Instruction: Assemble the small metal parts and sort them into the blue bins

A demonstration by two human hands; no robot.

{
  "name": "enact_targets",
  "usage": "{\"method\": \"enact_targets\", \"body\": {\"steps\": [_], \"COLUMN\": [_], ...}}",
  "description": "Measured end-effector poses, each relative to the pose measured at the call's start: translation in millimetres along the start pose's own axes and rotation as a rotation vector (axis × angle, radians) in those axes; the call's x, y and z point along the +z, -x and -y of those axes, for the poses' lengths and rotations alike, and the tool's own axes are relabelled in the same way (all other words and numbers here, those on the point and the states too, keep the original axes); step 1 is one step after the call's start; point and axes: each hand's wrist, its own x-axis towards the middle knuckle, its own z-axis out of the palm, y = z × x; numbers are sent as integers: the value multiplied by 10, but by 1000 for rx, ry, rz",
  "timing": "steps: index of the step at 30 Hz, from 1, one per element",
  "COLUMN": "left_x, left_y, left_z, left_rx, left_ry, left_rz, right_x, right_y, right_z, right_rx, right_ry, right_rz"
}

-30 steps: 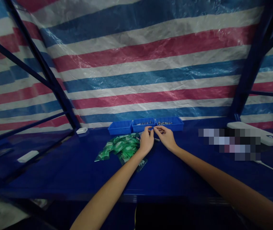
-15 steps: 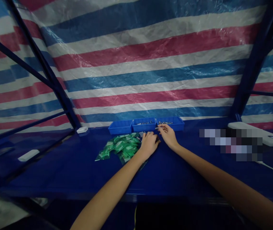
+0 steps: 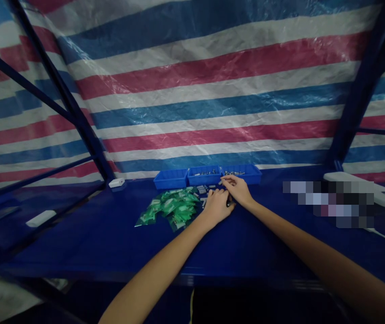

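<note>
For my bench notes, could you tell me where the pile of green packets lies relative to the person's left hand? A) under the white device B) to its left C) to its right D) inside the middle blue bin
B: the green packets lie on the table, left of the left hand.
</note>
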Motion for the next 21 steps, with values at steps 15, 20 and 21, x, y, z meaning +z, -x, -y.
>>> {"method": "enact_targets", "body": {"steps": [15, 20, 21], "left_x": [-8, -54, -67], "left_y": [-1, -3, -3], "left_z": [-28, -21, -17], "left_rx": [35, 38, 37], "left_ry": [33, 62, 69], "left_rz": [49, 71, 77], "right_x": [-42, -27, -25], "right_y": [-18, -65, -73], "right_z": [105, 230, 257], "right_rx": [63, 52, 37], "right_ry": [109, -210, -271], "right_rz": [45, 173, 187]}}
